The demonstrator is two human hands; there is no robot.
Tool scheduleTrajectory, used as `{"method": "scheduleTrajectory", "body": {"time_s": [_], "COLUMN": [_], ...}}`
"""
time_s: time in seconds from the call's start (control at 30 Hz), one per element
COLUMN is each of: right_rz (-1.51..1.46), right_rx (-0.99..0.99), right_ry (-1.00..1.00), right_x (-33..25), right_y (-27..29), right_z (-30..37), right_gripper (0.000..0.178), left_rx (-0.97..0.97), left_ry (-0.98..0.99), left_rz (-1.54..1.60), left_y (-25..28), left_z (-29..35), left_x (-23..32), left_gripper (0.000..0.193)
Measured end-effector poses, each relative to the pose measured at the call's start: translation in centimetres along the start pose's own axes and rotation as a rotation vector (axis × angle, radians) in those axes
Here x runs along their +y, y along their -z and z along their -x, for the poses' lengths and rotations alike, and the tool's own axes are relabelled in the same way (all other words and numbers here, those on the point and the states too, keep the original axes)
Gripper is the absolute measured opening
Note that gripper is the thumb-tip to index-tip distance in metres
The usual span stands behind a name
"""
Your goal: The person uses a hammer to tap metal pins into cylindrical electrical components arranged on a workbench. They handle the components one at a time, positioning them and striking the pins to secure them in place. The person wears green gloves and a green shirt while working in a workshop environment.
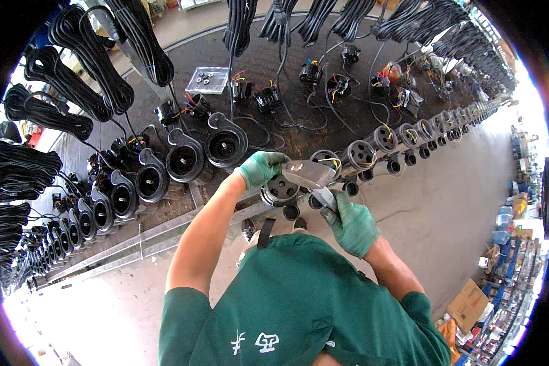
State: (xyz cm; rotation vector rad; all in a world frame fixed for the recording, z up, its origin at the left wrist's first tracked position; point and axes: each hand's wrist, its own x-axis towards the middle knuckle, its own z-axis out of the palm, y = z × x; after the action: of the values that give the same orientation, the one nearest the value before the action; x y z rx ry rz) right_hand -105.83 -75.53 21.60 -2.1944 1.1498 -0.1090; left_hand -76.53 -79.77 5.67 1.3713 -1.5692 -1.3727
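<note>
My gloved right hand is wrapped round the handle of a grey piece; its broad end overlaps a black round part at the near edge of the bench; my left hand curls beside that end, fingers bent, though whether they grip it I cannot tell.

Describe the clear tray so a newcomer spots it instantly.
Start at the dark workbench, near the hanging black cable bundles. Toward its far edge, beyond the round black housings, lies a shallow tray with small dark rings inside. Unlike the black wired parts beside it, it is see-through.
</note>
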Motion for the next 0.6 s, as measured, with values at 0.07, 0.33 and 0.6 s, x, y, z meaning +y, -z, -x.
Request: {"method": "scheduleTrajectory", "body": {"time_s": [0.07,0.33,0.6], "right_rz": [-0.007,0.197,0.123], "right_rx": [0.021,-0.153,-0.043], "right_ry": [-0.018,-0.124,-0.058], "right_x": [-0.6,0.4,1.0], "right_y": [-0.8,-2.6,-3.8], "right_z": [-0.3,-2.6,-1.9], "right_gripper": [0.035,0.037,0.036], "left_rx": [0.049,0.043,0.049], "left_ry": [-0.042,0.074,0.033], "left_rz": [0.149,0.209,0.250], "left_y": [-0.5,-0.6,-0.6], "left_z": [-0.2,0.0,-0.4], "left_x": [-1.5,0.9,-0.1], "left_gripper": [0.029,0.030,0.030]}}
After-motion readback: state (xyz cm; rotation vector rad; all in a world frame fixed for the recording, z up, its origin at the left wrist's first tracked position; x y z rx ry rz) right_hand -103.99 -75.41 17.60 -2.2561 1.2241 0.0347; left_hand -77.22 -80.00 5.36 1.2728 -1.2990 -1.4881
